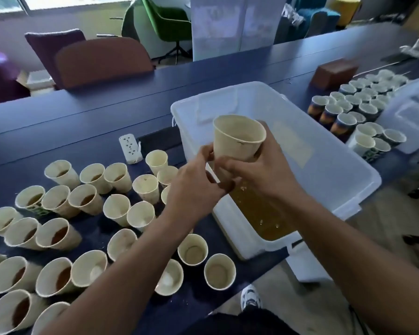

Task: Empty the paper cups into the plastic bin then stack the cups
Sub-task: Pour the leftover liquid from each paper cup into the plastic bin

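One pale paper cup [237,139] held upright over the near-left part of the clear plastic bin [336,165], mouth tilted toward the camera. Right hand [259,170] wraps its side, fingers curled around the lower wall. Left hand [194,187] pinches the cup's base with fingertips. One bin, amber liquid [259,213] pooled in its near end. Roughly 27 cups [58,238] stand on the dark table [82,117] to the left; at least nine hold brown liquid.
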{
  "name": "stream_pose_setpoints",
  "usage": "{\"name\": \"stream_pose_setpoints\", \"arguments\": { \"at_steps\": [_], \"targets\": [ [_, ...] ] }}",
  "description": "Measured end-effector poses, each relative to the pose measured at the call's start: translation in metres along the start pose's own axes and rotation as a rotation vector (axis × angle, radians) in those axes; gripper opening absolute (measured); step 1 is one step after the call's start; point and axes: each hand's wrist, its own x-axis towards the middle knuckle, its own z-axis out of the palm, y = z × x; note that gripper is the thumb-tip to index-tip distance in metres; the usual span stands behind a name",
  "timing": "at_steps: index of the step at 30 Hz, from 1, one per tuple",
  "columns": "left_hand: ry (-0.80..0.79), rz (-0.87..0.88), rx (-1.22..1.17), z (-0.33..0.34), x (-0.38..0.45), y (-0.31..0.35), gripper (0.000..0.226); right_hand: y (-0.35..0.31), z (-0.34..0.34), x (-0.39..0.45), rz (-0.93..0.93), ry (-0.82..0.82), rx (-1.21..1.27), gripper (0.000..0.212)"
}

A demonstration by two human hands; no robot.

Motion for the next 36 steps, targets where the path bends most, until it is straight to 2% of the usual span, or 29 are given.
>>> {"name": "stream_pose_setpoints", "arguments": {
  "at_steps": [5, 9, 13, 16, 19, 25, 36],
  "targets": [
    [-0.047, 0.048, 0.147, 0.011, 0.002, -0.002, 0.077, 0.008, -0.027, 0.003, -0.038, 0.034, -0.184, 0.066],
    [-0.079, 0.050, 0.280, 0.013, -0.001, -0.007, 0.074, 0.017, -0.048, 0.011, 0.023, 0.018, -0.320, 0.064],
    [-0.114, 0.026, 0.407, 0.014, -0.002, -0.012, 0.076, 0.027, -0.063, 0.021, 0.059, -0.081, -0.515, 0.061],
    [-0.211, -0.040, 0.487, 0.016, 0.000, -0.023, 0.082, 0.032, -0.070, 0.029, 0.099, -0.216, -0.671, 0.058],
    [-0.259, -0.071, 0.466, 0.019, -0.004, -0.033, 0.084, 0.037, -0.075, 0.035, 0.149, -0.306, -0.790, 0.058],
    [-0.273, -0.079, 0.439, 0.019, -0.004, -0.039, 0.084, 0.044, -0.076, 0.042, 0.201, -0.376, -0.963, 0.055],
    [-0.284, -0.071, 0.438, 0.020, -0.003, -0.042, 0.085, 0.044, -0.070, 0.050, 0.149, -0.403, -1.207, 0.052]
  ]
}}
